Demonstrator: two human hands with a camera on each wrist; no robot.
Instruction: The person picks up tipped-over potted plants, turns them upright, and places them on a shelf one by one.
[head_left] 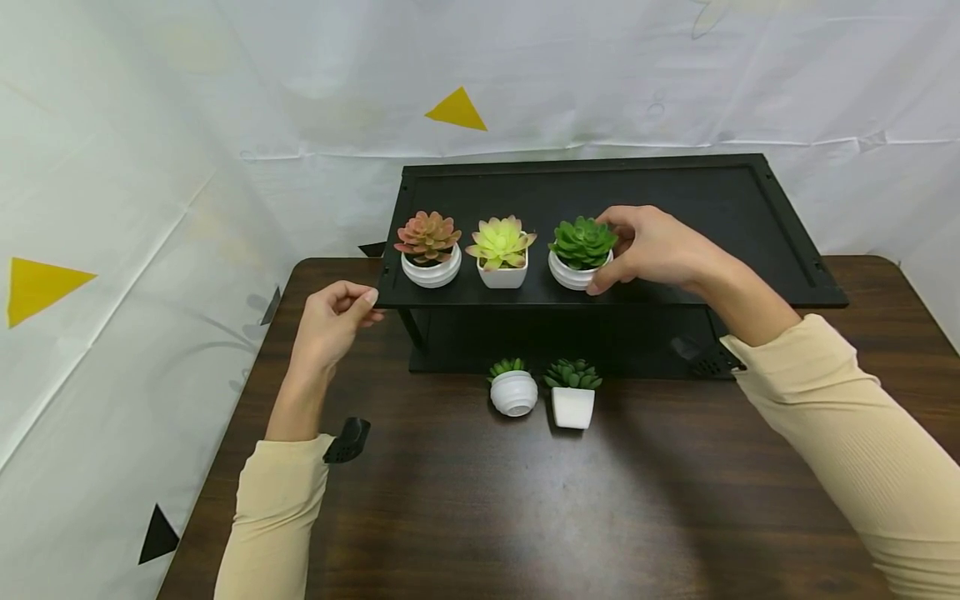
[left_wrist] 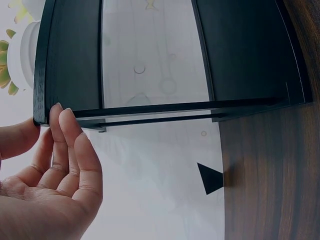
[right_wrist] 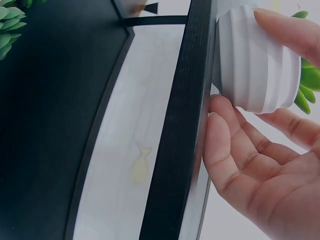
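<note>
My right hand (head_left: 652, 247) grips the round white pot (right_wrist: 252, 60) of a bright green succulent (head_left: 582, 243), thumb on the near side. That pot is at the top board of a black two-tier shelf (head_left: 690, 204); some of its rim is behind my fingers. At the shelf's front left corner my left hand (head_left: 332, 327) pinches the board edge, thumb above and fingertips below in the left wrist view. Left of the green plant, a yellow-green succulent (head_left: 501, 243) in a square pot and a reddish succulent (head_left: 427, 237) in a round pot stand upright in a row.
Before the shelf's lower board, a small succulent in a round white pot (head_left: 514, 394) lies tilted on the dark wooden table (head_left: 480, 508). Beside it is a dark green succulent in a square white pot (head_left: 573, 408). White patterned sheeting (head_left: 570, 75) hangs behind and at left.
</note>
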